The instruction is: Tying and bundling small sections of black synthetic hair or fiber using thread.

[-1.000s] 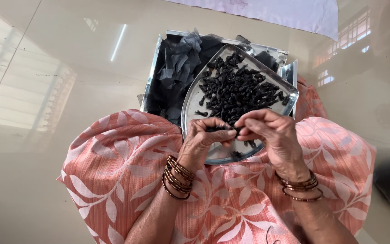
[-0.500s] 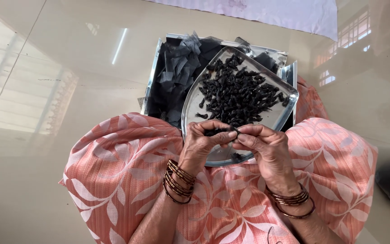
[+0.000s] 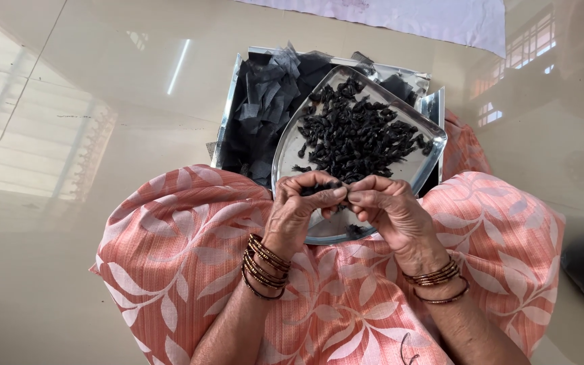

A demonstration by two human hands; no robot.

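Both hands (image 3: 343, 203) pinch 1 small dark piece (image 3: 319, 190) lying crosswise.

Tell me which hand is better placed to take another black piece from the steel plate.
Probably the right hand: its fingers look less curled, while the left hand is curled around a black piece. Both hover at the steel plate near edge.

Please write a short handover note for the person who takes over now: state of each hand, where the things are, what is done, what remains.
Left hand and right hand: fingertips meet over the steel plate, pinching a small black piece together.
A pile of finished-looking black twisted pieces lies on the plate.
Black cut paper strips wait in the steel tray behind it.
Done: that pile. Left: apparently the piece in hand and the strips.
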